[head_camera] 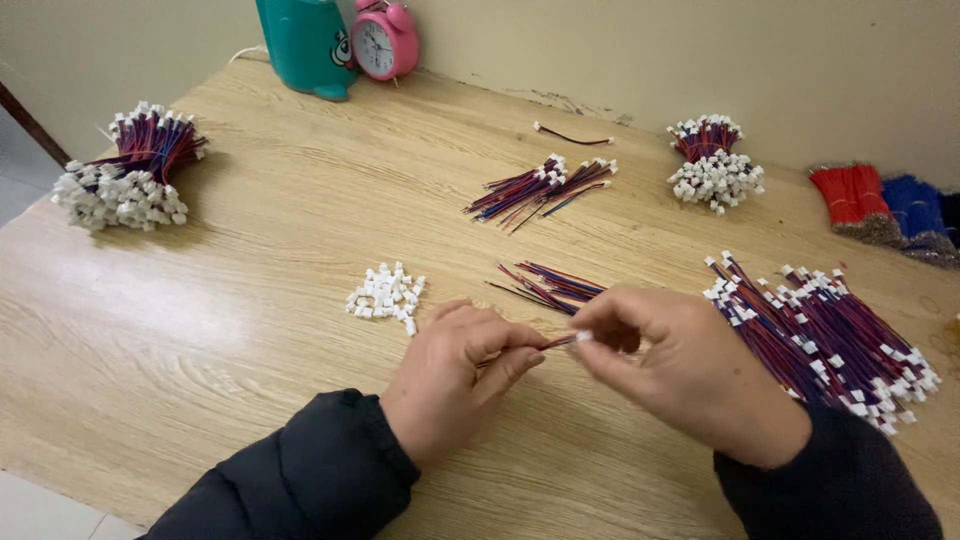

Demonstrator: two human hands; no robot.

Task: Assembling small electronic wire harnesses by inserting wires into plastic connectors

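One thin red-blue wire (556, 343), white-tipped.

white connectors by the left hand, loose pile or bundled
Loose: the white connectors lie scattered in a small heap on the wooden table, with no wires attached.

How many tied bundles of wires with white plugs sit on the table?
2: one bundle at the far left, another bundle at the far right near the wall. The rest lie in loose piles.

Beige wall (700, 50), wooden table (250, 300)
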